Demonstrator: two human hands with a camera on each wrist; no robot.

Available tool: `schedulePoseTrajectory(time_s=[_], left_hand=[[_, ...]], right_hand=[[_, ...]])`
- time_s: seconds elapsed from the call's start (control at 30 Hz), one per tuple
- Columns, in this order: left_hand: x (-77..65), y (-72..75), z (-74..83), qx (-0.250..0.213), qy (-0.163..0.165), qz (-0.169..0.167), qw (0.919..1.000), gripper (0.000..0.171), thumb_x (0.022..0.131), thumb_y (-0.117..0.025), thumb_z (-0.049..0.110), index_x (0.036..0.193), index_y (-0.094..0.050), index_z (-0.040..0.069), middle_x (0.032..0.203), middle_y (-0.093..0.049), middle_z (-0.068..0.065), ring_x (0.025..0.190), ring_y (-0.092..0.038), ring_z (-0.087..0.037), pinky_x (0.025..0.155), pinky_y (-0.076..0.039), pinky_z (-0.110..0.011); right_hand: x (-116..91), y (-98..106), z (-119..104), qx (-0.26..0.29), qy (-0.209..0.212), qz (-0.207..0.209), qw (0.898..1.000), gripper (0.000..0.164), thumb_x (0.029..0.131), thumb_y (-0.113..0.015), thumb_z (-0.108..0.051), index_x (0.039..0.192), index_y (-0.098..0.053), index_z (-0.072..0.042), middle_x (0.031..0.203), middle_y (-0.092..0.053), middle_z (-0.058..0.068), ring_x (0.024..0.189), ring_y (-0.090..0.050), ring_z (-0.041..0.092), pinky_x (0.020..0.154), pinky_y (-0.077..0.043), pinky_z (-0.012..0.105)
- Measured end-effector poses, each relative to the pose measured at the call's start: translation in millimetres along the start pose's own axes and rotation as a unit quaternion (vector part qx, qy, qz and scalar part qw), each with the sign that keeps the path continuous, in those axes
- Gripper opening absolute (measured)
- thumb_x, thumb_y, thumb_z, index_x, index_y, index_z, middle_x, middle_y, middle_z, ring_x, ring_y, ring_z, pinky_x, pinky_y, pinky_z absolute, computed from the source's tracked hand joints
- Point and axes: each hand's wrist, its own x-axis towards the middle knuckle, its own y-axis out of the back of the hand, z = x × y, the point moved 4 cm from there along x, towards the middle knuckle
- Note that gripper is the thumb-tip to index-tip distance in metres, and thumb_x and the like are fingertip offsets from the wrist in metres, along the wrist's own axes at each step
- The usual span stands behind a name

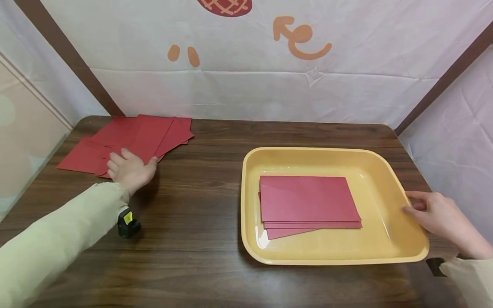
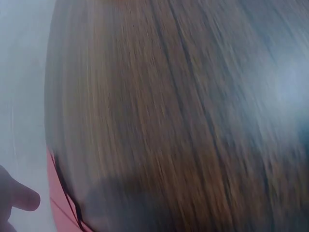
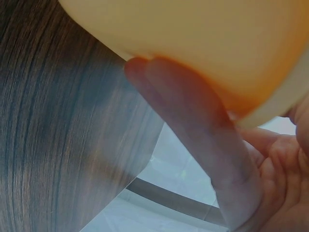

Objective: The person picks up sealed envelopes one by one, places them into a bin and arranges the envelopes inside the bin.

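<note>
The right hand [image 1: 439,214] is clamped on the right edge of the yellow tray [image 1: 385,214]; in the right wrist view its fingers lie beneath. The tray is in the right half of the table [image 1: 200,192], and inside it, nearer to its left wall, a pile of red envelopes [image 1: 308,199] lies flat, a lower one askew. The left hand [image 1: 132,172] has its fingers apart and holds nothing; whether it touches the loose envelopes [image 1: 150,132], I cannot tell. These overlap at the far left corner of the table. Behind the far edge hangs a white cloth [image 1: 239,92].
</note>
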Motion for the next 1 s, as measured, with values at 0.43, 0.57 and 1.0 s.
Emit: schedulePoseTrajectory(time_s=[0.43,0.57,1.0], left_hand=[[9.1,-3.7,-23.6,0.041,0.056,-0.063,0.9956,0.090,0.095,-0.023,0.047,0.129,0.024,-0.022,0.132,0.027,-0.048,0.127,0.019,-0.062,0.110,0.002,-0.062],[11.1,-7.6,-29.2,0.066,0.032,-0.070,0.9949,0.086,0.096,-0.024,0.042,0.130,0.019,-0.025,0.131,0.024,-0.051,0.125,0.017,-0.065,0.109,-0.001,-0.064],[8.3,-4.9,-41.4,0.107,-0.094,-0.102,0.9845,0.074,0.098,-0.029,0.030,0.133,0.006,-0.026,0.129,0.018,-0.055,0.123,0.012,-0.068,0.105,-0.004,-0.067]], right_hand=[[0,0,-2,-0.002,-0.009,-0.009,1.000,0.050,0.083,-0.065,-0.020,0.116,-0.053,0.015,0.082,-0.071,0.019,0.068,-0.066,0.029,0.063,-0.048,0.045],[0,0,-2,-0.004,-0.010,-0.009,1.000,0.050,0.083,-0.065,-0.021,0.117,-0.053,0.015,0.082,-0.071,0.020,0.068,-0.066,0.029,0.062,-0.048,0.045],[-1,1,-2,-0.008,0.002,0.012,1.000,0.047,0.081,-0.067,-0.020,0.113,-0.057,0.013,0.079,-0.071,0.017,0.071,-0.065,0.031,0.061,-0.047,0.043]])
